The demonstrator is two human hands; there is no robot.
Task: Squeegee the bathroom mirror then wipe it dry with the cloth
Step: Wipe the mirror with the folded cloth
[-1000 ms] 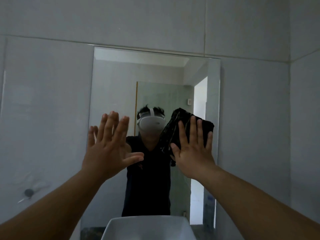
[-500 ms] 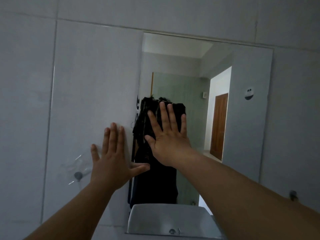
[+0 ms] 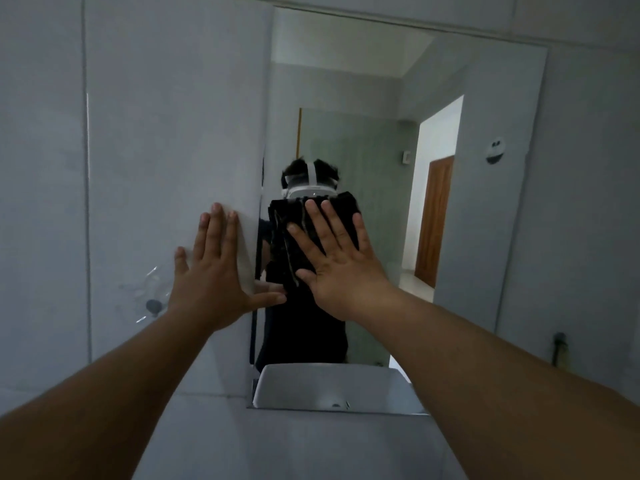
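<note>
From the head camera, the mirror [image 3: 485, 237] fills the wall from about twelve o'clock round to three o'clock of the frame, its left edge running down just right of centre and its bottom edge lying at about six o'clock.

The right hand [image 3: 343, 265] lies flat at the centre of the frame, fingers straight and spread wide, pressing a dark cloth [image 3: 287, 237] against the glass near the mirror's left edge. The cloth is bunched and folded; it shows above and to the left of the fingers, at the eleven and twelve o'clock sides of the hand, while the palm covers its lower right part.

The left hand [image 3: 211, 271] sits at the nine o'clock side of the right hand, flat on the white wall tile [image 3: 156, 150] just beside the mirror's left edge. Its fingers are straight and close together, and the thumb is stretched out sideways so that its tip crosses over the mirror's edge, close under the cloth. It holds nothing.

At eight o'clock from the left hand a small dark wall hook [image 3: 153, 305] sits on the tile. Reflected in the mirror are a white washbasin [image 3: 329, 386] at six o'clock and a brown wooden door [image 3: 434, 220] at three o'clock.
</note>
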